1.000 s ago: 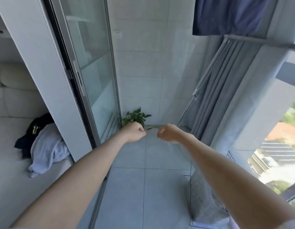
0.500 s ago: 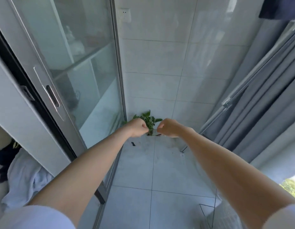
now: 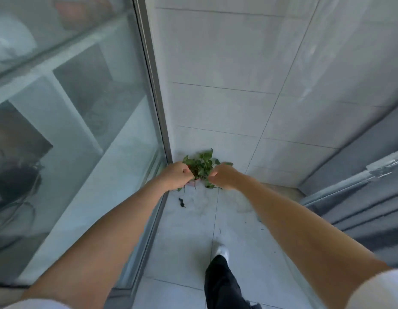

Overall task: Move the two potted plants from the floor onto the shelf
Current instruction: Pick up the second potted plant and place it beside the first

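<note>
Where the tiled floor (image 3: pixel 193 230) meets the wall and the glass door's frame (image 3: pixel 153 85), a leafy potted plant (image 3: pixel 201 166) stands in the corner. Left hand (image 3: pixel 174 178) and right hand (image 3: pixel 223 176) flank it, fingers curled; each grip's hold on the pot cannot be told.

the potted plant (image 3: pixel 201 167) sat in a corner, hemmed by the glass door (image 3: pixel 82 130) and tiled wall (image 3: pixel 227 97); the floor (image 3: pixel 193 230) in front lay open.
</note>
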`<act>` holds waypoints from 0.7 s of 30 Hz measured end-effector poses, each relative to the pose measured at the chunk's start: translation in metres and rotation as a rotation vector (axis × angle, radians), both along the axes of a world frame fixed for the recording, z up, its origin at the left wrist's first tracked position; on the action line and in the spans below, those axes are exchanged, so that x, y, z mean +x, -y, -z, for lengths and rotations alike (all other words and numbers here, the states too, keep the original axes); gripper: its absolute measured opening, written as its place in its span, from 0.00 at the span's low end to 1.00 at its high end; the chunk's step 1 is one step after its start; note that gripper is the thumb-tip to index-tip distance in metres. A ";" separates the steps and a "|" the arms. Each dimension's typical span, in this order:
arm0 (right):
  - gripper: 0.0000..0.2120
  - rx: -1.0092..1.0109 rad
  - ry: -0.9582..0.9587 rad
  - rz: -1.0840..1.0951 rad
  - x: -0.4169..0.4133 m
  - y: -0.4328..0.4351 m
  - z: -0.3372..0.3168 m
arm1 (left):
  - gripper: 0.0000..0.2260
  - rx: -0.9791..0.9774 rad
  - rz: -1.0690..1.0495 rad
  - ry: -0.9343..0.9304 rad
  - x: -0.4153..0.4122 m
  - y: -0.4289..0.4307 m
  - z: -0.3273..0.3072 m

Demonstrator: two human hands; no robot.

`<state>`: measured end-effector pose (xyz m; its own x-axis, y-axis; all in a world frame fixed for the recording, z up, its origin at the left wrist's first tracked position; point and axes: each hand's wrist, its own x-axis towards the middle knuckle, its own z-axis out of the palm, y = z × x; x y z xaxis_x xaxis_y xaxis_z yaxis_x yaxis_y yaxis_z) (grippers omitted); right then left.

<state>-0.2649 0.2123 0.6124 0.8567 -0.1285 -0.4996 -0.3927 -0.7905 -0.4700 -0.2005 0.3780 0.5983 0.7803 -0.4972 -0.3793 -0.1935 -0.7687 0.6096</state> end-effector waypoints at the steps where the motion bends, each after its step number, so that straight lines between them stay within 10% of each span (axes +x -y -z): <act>1: 0.17 0.014 -0.025 -0.031 0.023 0.008 0.016 | 0.04 -0.001 -0.039 -0.029 0.018 0.009 0.015; 12: 0.17 0.100 -0.136 0.005 0.226 0.103 0.241 | 0.08 0.055 -0.119 -0.138 0.210 0.091 0.237; 21: 0.17 0.250 -0.340 0.200 0.303 0.112 0.543 | 0.12 0.076 -0.182 -0.366 0.282 0.107 0.537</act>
